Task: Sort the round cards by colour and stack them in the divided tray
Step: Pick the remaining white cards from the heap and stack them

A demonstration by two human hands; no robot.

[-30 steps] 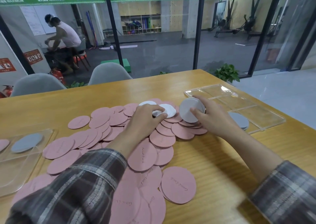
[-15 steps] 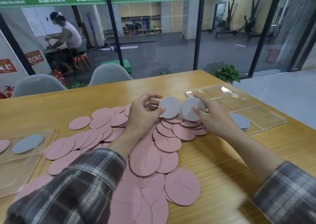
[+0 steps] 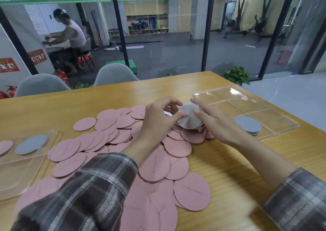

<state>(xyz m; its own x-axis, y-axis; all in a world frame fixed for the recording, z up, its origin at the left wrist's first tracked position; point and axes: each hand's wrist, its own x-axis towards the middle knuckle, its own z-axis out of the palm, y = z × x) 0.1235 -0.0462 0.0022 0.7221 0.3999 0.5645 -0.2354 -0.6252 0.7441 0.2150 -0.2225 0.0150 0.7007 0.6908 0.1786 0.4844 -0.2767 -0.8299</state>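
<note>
- Your right hand (image 3: 217,125) pinched the small stack of grey cards (image 3: 188,120) on the edge nearer the divided tray (image 3: 298,125). The thumb lay on the face, the index finger ran straight along the top rim, and the other fingers curled underneath.
- Your left hand (image 3: 158,119) gripped the same stack on the side away from the tray, thumb across the face and fingers curled behind. Both hands held it, raised just above the pink cards (image 3: 105,137), with its face tilted toward you.
- The tray lay near the stack but apart from it, on the right hand's side. Your right hand sat between the two, so I judged it the nearer hand for the carry.
- The stack was round, so it had no long axis to line up; only its tilt needed flattening.
- A grey pile (image 3: 247,125) lay in the tray's near compartment on the side toward your hands, which was probably the target.
- The pink cards spread over the wooden table (image 3: 229,169) on the far side of your hands from the tray.
- Well apart from the tray, beyond that spread, a second clear tray (image 3: 21,169) held one grey card and one pink.
</note>
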